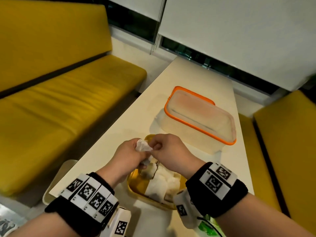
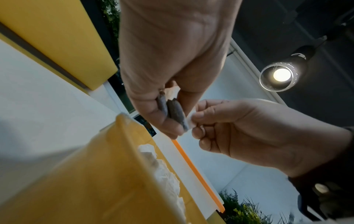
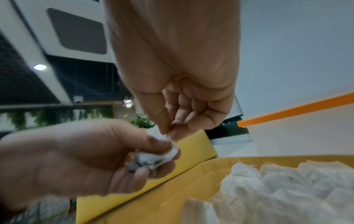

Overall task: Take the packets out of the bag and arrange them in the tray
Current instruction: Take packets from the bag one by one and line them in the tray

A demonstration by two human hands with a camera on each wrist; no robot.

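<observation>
My left hand (image 1: 131,152) grips a small bunch of white, tea-bag-like packets (image 1: 142,146) above the far end of a yellow tray (image 1: 135,189). My right hand (image 1: 163,149) pinches the corner of one packet between thumb and forefinger. From the left wrist the packets (image 2: 177,114) look grey-dark, held in my left hand (image 2: 153,109), with the right hand (image 2: 229,128) on a white corner. The right wrist view shows the pinch of my right hand (image 3: 170,130) against the left hand (image 3: 76,159). More white packets (image 1: 162,183) lie in the tray. I see no bag clearly.
A clear lidded container (image 1: 200,117) with an orange rim stands on the pale table (image 1: 188,77) just beyond the tray. Yellow benches (image 1: 59,108) run along both sides. Something green (image 1: 206,226) shows under my right wrist.
</observation>
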